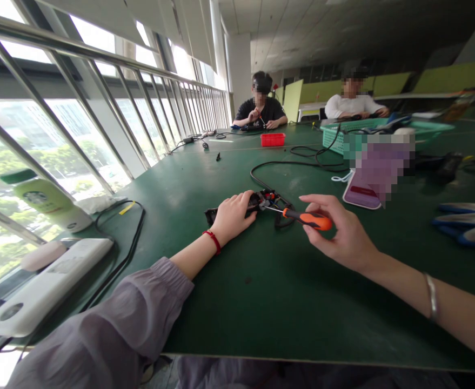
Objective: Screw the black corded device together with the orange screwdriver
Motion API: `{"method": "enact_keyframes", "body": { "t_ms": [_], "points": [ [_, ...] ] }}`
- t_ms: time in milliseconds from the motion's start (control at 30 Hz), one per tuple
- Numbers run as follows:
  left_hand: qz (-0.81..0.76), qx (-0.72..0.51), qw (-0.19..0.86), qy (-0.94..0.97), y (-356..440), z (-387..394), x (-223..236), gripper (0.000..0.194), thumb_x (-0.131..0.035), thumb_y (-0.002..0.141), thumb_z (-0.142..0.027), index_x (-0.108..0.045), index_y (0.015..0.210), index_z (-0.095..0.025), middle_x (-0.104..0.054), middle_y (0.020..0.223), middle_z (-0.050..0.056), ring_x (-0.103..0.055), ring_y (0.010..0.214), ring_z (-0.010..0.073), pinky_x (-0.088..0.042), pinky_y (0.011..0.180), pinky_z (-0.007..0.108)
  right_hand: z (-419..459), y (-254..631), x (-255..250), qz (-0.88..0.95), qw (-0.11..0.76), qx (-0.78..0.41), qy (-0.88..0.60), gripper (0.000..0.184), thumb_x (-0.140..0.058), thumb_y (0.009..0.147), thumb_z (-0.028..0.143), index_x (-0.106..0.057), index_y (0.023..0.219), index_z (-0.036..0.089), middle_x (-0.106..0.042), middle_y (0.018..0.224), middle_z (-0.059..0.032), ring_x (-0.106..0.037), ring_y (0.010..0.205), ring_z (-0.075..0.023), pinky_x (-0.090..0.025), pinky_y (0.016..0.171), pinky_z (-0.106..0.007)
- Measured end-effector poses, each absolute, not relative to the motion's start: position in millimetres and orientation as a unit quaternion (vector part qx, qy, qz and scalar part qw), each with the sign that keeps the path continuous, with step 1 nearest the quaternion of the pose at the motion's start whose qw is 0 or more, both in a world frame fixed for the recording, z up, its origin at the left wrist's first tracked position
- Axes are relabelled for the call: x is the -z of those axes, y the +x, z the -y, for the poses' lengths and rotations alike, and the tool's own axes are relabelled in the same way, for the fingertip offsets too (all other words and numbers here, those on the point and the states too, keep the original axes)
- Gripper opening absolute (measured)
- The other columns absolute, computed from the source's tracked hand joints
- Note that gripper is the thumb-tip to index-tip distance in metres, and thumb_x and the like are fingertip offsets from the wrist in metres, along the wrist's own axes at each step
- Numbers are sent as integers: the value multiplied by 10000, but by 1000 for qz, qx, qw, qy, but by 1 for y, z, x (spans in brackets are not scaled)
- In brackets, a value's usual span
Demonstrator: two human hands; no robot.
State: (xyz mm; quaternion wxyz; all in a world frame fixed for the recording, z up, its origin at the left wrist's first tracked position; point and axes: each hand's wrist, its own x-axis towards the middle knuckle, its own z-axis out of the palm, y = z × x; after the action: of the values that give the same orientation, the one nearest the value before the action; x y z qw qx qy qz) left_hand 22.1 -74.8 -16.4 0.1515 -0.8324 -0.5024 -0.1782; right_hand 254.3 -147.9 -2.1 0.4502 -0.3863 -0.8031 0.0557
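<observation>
Grey sleeve (111,319); left fingers (243,201) grasping opened black device (275,201); right fingers (319,200) parted around screwdriver (310,219).

Hands (231,219) (348,232) apart, right half-curled

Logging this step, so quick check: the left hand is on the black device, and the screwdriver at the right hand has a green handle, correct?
Not green: the head view shows an orange and black handle. The left hand is on the black device, the screwdriver at the right hand.
</observation>
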Motion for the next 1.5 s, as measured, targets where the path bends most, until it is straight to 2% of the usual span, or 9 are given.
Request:
{"method": "enact_keyframes", "body": {
  "t_ms": [100, 267, 533, 633, 733, 900, 1033, 1267, 1500],
  "points": [
    [502, 179, 152, -833, 22, 75, 16, 451, -511, 832, -317, -425, 1245, -156, -637, 1084, 67, -592, 982, 226, -450, 804, 324, 150, 253, 1, 804, 422, -77, -413, 378, -524, 803, 228, -471, 1174, 183, -597, 841, -22, -595, 684, -126, -465, 651, -243],
    [501, 180, 153, -832, 22, 75, 17, 457, -514, 828, -314, -428, 1246, -151, -638, 1085, 69, -595, 979, 227, -455, 804, 330, 151, 255, -3, 794, 391, -100, -454, 259, -433, 884, 353, -552, 1041, 186, -470, 494, 64, -426, 385, -91, -333, 430, -219],
    [499, 182, 151, -834, 22, 74, 17, 449, -505, 831, -314, -429, 1244, -154, -637, 1093, 68, -593, 985, 224, -452, 806, 321, 147, 253, 2, 782, 456, -52, -423, 373, -559, 752, 206, -478, 1117, 205, -625, 836, -17, -626, 661, -139, -474, 633, -244],
    [501, 182, 150, -833, 22, 75, 17, 451, -504, 832, -317, -425, 1245, -155, -636, 1087, 70, -594, 983, 223, -451, 807, 321, 148, 254, 0, 779, 436, -74, -444, 329, -539, 799, 288, -494, 1111, 196, -605, 708, 8, -582, 542, -129, -439, 537, -240],
    [502, 180, 149, -833, 21, 75, 17, 447, -502, 835, -321, -423, 1245, -160, -637, 1079, 71, -595, 980, 223, -449, 802, 318, 149, 255, -4, 780, 411, -100, -462, 266, -441, 877, 365, -547, 1042, 186, -478, 487, 56, -453, 391, -108, -337, 422, -228],
    [504, 175, 147, -833, 21, 75, 16, 448, -495, 837, -319, -422, 1249, -158, -636, 1080, 74, -593, 983, 226, -450, 810, 323, 148, 255, -2, 786, 430, -83, -435, 300, -517, 800, 244, -491, 1097, 205, -597, 683, 16, -568, 546, -119, -437, 566, -240],
    [504, 175, 148, -833, 22, 75, 16, 447, -494, 838, -317, -423, 1250, -156, -636, 1083, 73, -592, 983, 227, -451, 805, 322, 148, 254, 0, 793, 429, -91, -423, 385, -535, 770, 210, -447, 1144, 210, -585, 762, 9, -598, 630, -129, -453, 624, -248],
    [505, 176, 149, -832, 20, 76, 15, 447, -501, 835, -318, -424, 1244, -155, -637, 1071, 73, -595, 981, 227, -452, 807, 321, 148, 254, -5, 788, 397, -140, -450, 316, -424, 893, 376, -476, 1131, 175, -482, 557, 54, -421, 428, -92, -333, 460, -227],
    [504, 175, 142, -834, 19, 83, 7, 436, -487, 841, -307, -411, 1244, -158, -628, 1110, 74, -588, 997, 220, -454, 838, 328, 153, 253, -12, 800, 384, -114, -447, 285, -437, 885, 337, -504, 1104, 169, -497, 566, 52, -434, 452, -91, -336, 483, -226]
  ]
}}
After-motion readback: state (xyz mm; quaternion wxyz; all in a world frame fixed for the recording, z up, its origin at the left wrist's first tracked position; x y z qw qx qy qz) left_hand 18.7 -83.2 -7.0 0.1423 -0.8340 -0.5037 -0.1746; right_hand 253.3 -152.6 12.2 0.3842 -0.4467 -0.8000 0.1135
